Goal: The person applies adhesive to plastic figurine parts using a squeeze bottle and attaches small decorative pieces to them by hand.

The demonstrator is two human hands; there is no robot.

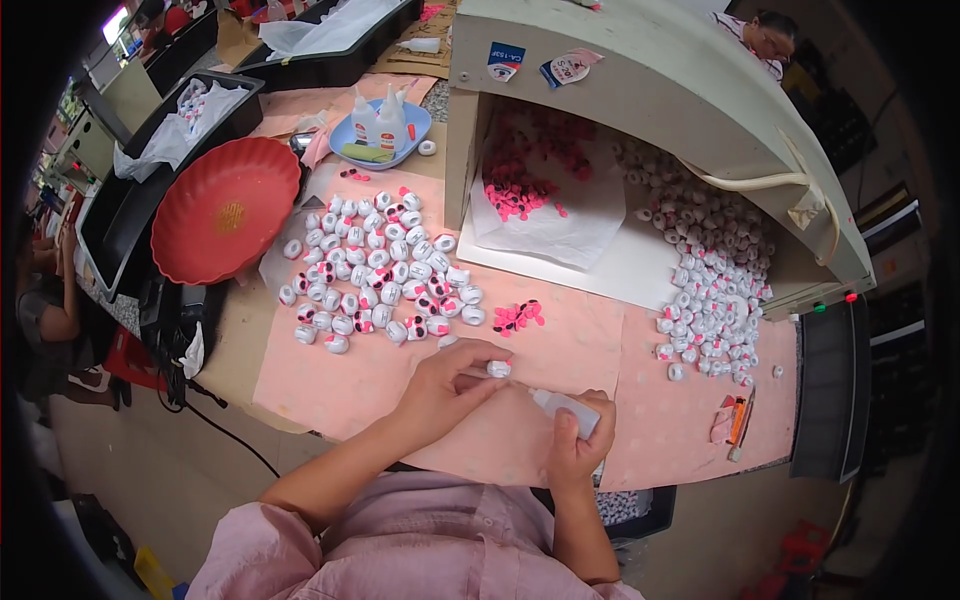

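Note:
Between the thumb and fingers of my left hand [440,388] is a small white bead-like piece [499,369] with a pink spot on top. My right hand [578,450] is closed round a translucent squeeze bottle [568,408], its thin nozzle pointing left, close to the piece; whether they touch I cannot tell. Just beyond my hands lies a small heap of pink and black bits [517,317]. Many white pieces [380,255], some with pink and black parts on them, are spread on the pink sheet [300,385] to the left.
A grey machine housing [640,50] arches over a white board [590,284], a pile of pink bits [515,195] and more white pieces [710,310]. A red scalloped dish [225,210], black trays [100,240] and a blue plate [345,130] of bottles stand left. An orange tool [738,420] lies right.

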